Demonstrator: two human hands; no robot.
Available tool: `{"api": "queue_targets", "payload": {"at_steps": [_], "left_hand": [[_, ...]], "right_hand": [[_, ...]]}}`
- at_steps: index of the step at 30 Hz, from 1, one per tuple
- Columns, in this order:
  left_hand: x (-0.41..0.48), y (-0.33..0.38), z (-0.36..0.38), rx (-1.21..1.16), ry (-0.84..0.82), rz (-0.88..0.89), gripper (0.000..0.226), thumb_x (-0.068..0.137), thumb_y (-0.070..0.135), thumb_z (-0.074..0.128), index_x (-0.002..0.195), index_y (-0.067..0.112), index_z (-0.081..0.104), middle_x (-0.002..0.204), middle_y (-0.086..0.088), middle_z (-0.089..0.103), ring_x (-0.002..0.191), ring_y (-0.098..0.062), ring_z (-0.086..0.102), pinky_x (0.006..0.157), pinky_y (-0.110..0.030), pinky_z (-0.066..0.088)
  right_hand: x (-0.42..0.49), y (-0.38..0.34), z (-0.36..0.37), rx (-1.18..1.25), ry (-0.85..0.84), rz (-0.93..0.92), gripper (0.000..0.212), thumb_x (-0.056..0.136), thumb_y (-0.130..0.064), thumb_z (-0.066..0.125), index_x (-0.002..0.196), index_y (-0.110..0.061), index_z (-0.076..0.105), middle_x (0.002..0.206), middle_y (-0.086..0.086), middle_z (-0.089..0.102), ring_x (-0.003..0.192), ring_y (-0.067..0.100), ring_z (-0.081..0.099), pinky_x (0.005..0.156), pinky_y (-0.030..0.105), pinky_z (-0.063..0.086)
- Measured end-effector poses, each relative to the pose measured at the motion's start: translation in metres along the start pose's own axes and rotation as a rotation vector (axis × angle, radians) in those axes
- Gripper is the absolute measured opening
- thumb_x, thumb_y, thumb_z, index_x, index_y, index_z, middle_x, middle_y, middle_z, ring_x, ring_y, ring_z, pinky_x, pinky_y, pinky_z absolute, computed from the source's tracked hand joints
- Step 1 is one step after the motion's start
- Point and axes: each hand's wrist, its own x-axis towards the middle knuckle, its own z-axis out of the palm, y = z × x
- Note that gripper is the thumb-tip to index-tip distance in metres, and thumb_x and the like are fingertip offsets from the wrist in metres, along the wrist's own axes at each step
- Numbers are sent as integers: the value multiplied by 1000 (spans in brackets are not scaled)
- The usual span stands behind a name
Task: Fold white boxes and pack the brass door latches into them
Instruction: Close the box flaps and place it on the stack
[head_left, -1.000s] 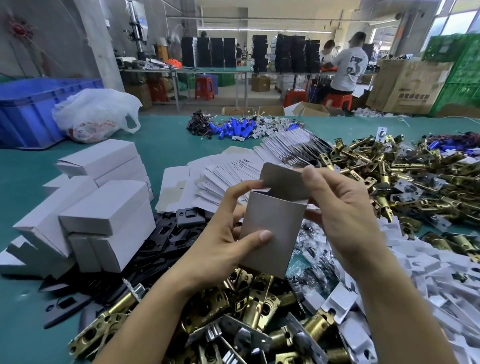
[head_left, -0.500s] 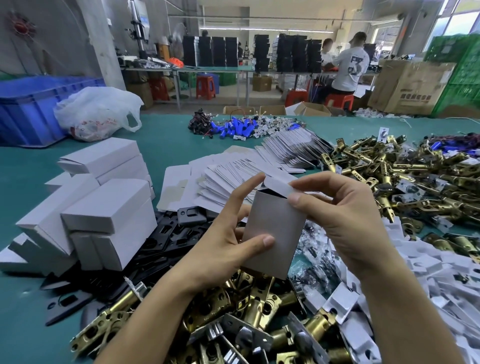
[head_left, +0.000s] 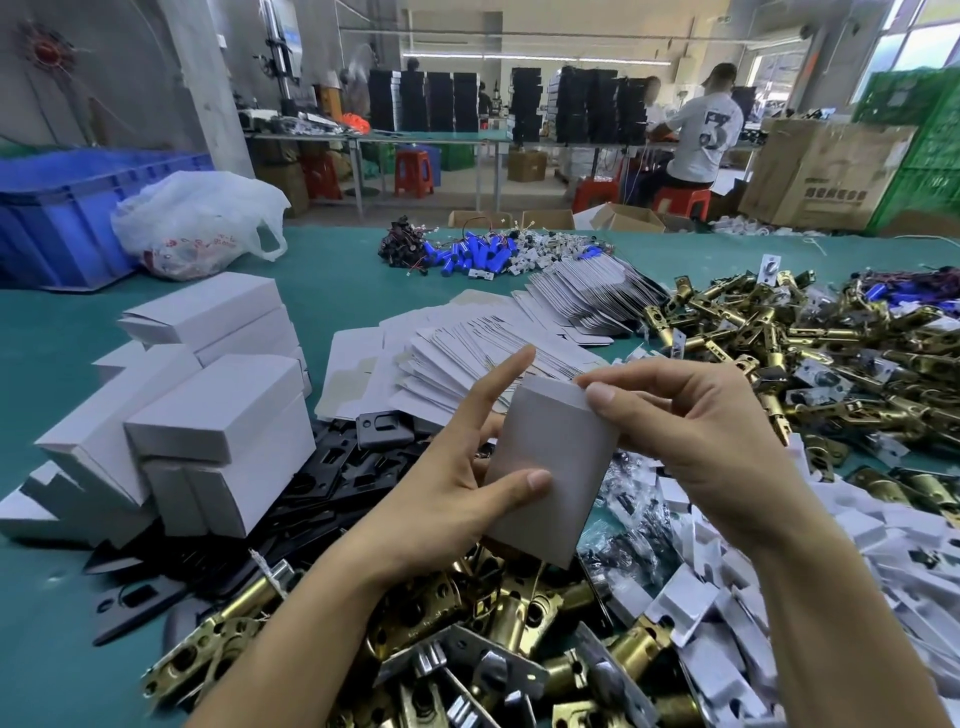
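Box (head_left: 551, 457) between left hand (head_left: 441, 499), right hand (head_left: 701, 441)

Single head-worn wide-angle view, facing forward and tilted down across the green table (head_left: 332, 270). Closest, at frame centre, are the left hand (head_left: 447, 499) and right hand (head_left: 717, 457), both gripping the white box (head_left: 550, 467). Far benches (head_left: 415, 137) run along the top, with the edges bent by the lens.

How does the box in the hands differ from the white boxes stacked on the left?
The held box stands upright in the air, left hand and right hand pinching it; the stacked boxes lie flat on the table, untouched. Both are plain white cardboard.
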Motion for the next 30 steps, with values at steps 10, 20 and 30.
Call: {"api": "queue_targets", "payload": {"at_steps": [10,20,30], "left_hand": [[-1,3,0,-78,94,-13,61,96,10,66,127,59,45,121,-7,66,89,-31,75,55,-42,61],[0,4,5,173,220,104,87,85,18,81,138,66,31,137,9,46,107,-14,69,76,-27,61],[-5,24,2,1041,436,95,85,71,59,62,143,63,18,132,16,38,96,-15,60,59,-29,41]], "right_hand": [[-1,6,16,14,-21,-21,26,74,-13,77,98,-24,77,91,13,76,83,27,74,74,43,62],[2,13,24,123,99,-41,30,71,-15,75,100,-16,74,86,8,77,77,24,74,67,39,63],[5,16,43,97,118,17,33,82,-33,71,114,-37,71,104,-3,72,90,20,74,79,43,61]]}}
